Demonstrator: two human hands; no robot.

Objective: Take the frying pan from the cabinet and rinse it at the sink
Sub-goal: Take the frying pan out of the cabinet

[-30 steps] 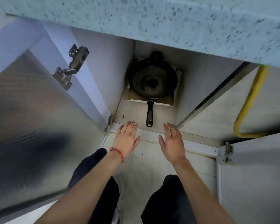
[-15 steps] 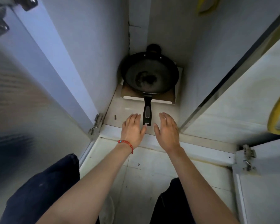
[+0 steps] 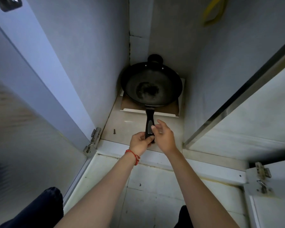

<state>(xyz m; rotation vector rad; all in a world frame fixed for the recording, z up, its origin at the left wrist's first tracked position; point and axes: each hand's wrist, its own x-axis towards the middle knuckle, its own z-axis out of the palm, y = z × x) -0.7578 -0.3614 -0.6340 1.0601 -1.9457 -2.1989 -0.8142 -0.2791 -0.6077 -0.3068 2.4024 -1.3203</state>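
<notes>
Left hand wrapped round the near end of the pan handle, fingers curled under it and thumb over the top, thin red string bracelet on that wrist. Right hand just beside it on the other side of the handle, fingers loosely bent and spread, thumb tip touching or nearly touching the grip, can't really tell which, but not closed round it. Now left to right across the rest: blurry open cabinet door filling the left side, with a metal hinge down at its bottom corner. Tiny dark screw-looking bit lying on the cabinet floor, well left of the handle. Black frying pan sitting way back in the cabinet, tucked into the back corner, on top of a flat brown board with a white edge, handle sticking straight out toward the front. Small helper knob on the far rim, right up against the back wall. Pan inside looks dull and a bit scuffed in the middle. Bit of yellow hose looped up top right, second hinge on the other door at lower right. Pale floor tiles below, dark trouser legs at the bottom edges.
</notes>
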